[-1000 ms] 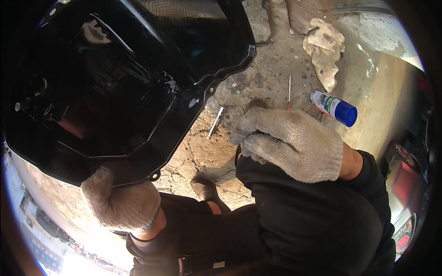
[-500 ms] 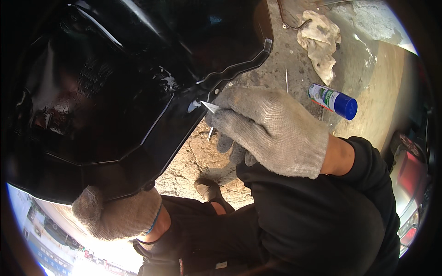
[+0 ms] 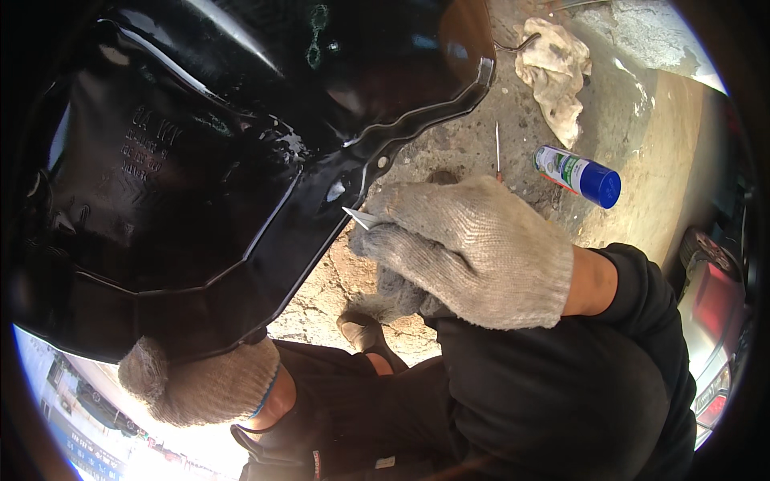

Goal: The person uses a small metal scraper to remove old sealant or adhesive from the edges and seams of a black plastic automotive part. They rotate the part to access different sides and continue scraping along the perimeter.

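- Left hand, gloved, closed around lower edge of black metal pan, propping it up tilted.
- Right hand, gloved, pinching a thin pale blade, tip pointing left, touching pan's flange.
- Flange just left of right hand, long axis running lower-left to upper-right; right hand nearer to it.
- Right wrist bent inward, forearm entering from lower right.
- Beyond, on concrete floor: blue-capped spray can, thin rod, crumpled rag.
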Available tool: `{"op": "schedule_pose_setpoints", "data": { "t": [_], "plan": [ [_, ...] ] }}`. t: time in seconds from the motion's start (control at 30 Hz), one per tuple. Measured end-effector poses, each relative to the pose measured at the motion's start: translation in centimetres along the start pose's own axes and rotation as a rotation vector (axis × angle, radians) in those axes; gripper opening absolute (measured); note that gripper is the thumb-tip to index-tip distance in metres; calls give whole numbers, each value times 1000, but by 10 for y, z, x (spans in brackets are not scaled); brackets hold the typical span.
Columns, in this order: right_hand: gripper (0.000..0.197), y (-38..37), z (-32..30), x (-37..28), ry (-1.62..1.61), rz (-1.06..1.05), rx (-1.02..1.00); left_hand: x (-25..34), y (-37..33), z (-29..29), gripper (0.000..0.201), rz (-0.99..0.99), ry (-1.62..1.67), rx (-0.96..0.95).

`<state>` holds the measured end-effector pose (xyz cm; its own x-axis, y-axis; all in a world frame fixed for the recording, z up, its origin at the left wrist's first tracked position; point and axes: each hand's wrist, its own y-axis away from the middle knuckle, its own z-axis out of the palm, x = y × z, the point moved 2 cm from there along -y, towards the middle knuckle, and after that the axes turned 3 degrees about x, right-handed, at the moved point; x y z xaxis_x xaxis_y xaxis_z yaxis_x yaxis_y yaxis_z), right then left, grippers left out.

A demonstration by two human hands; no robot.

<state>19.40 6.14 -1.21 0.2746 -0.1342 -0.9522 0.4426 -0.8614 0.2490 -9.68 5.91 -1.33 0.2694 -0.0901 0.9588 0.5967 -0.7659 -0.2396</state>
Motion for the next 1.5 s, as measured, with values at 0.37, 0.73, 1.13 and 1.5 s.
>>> {"op": "schedule_pose_setpoints", "data": {
  "t": [0.37, 0.73, 1.13, 1.5],
  "plan": [
    [19, 2, 0, -12, -205, 235, -44, -4, -7, -1, 39, 69, -18, -82],
    [19, 0, 0, -16, -180, 213, 80, -6, -2, -3, 43, 96, -47, -93],
    [21, -2, 17, -11, -153, 105, -124, -8, -14, 16, 47, -6, 185, -278],
    [23, 3, 0, -2, 197, -259, 128, -21, -14, 2, 52, -115, 162, -169]
  ]
}}
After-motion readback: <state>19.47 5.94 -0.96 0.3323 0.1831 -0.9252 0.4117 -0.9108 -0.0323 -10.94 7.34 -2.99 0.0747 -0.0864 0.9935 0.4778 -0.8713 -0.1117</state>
